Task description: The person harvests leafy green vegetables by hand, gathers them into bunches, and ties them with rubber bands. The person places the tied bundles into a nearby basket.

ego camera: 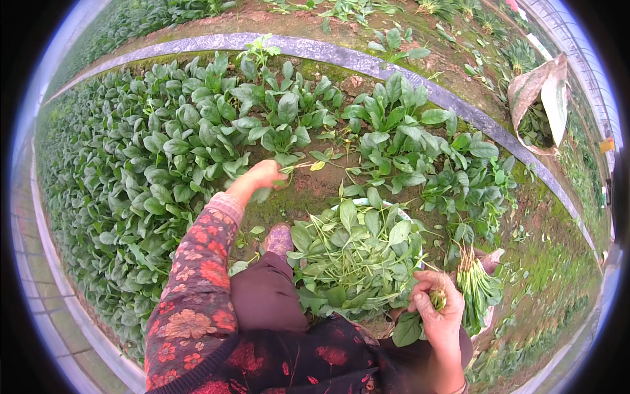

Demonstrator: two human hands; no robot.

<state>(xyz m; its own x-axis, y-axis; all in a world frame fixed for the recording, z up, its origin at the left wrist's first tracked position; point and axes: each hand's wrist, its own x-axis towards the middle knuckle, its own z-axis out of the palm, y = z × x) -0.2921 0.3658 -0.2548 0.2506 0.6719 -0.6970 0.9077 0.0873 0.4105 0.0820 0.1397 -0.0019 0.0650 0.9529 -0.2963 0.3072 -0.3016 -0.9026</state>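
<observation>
My left hand reaches over bare soil at the edge of the spinach bed, with thin pale leaf stems pinched in its fingers. A yellowed leaf lies at the far end of those stems. In my right hand is a small bunch of spinach, its green leaf hanging below the curled fingers. Between the hands stands a round basin, heaped with loose spinach leaves that hide most of its rim. A larger spinach bunch, pinkish roots upward, rests right of my right hand.
Dense spinach plants fill the left side, and more spinach grows ahead to the right. A dark strip curves across the far side of the bed. Beyond it stands an open woven sack with greens inside. My shoe is beside the basin.
</observation>
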